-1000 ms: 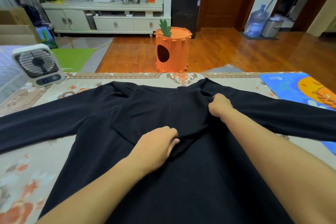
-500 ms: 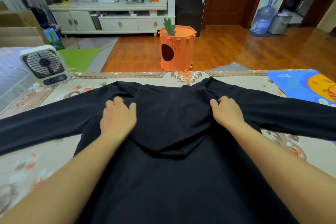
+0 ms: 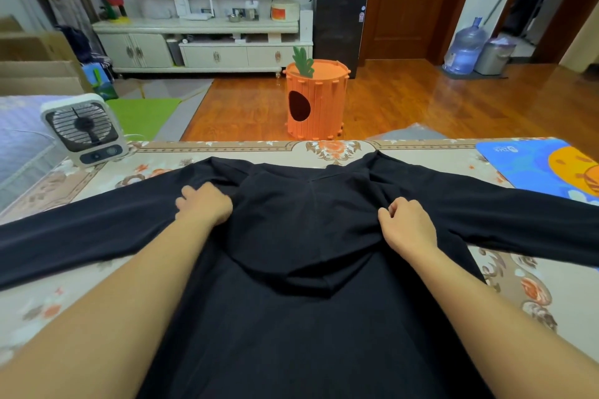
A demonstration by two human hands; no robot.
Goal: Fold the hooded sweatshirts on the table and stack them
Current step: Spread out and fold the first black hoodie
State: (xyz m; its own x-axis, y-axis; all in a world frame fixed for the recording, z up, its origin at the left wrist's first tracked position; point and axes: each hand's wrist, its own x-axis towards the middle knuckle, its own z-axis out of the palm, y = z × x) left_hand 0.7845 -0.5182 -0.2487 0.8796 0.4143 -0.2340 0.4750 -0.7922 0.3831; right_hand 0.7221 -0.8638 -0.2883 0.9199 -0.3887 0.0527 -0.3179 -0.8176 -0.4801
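Note:
A black hooded sweatshirt lies spread flat on the table, both sleeves stretched out to the sides. Its hood is folded down over the body, tip toward me. My left hand sits at the left shoulder beside the hood, fingers curled into the fabric. My right hand is at the right shoulder by the hood's other edge, fingers curled and pinching the cloth. No other sweatshirt is in view.
A small white fan stands at the table's far left corner. A blue and orange mat covers the far right corner. Beyond the far edge, an orange carrot-shaped bin stands on the wooden floor.
My left hand left the hood's tip near the middle and went up and left to the left shoulder. My right hand stayed at the right shoulder. The hood now lies flatter.

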